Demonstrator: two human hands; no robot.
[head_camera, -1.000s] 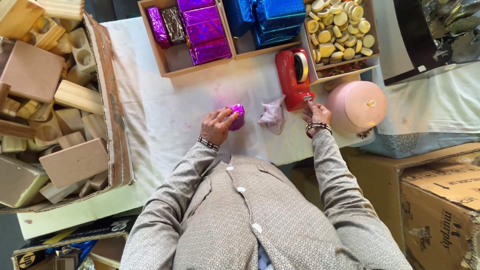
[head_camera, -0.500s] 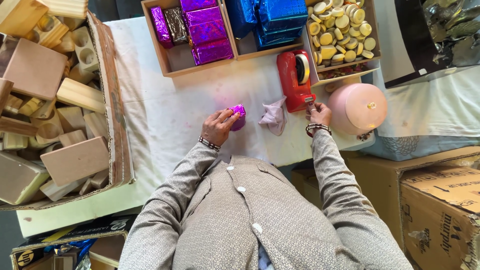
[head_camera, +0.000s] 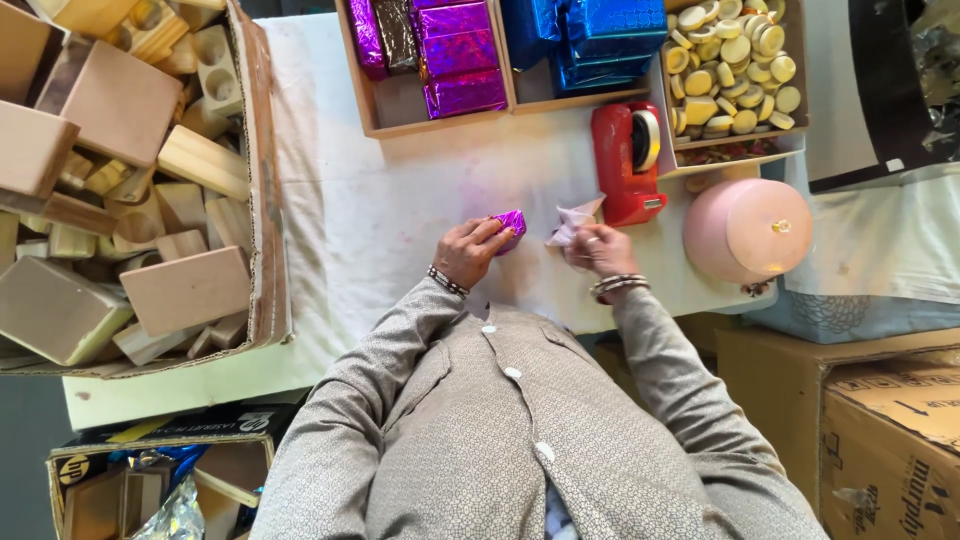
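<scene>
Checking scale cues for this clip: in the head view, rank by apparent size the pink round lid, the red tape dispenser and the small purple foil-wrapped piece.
1. Pink round lid.
2. Red tape dispenser, somewhat smaller.
3. Purple foil-wrapped piece, clearly smallest, partly covered by the left hand.

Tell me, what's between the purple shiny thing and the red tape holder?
In the head view, a crumpled pale tissue held by the right hand.

A tape dispenser is standing on the table just beyond the right hand. A round lidded container is sitting right of it. A box of wooden blocks is lying far left; trays of wrapped packets are lining the far edge.
</scene>
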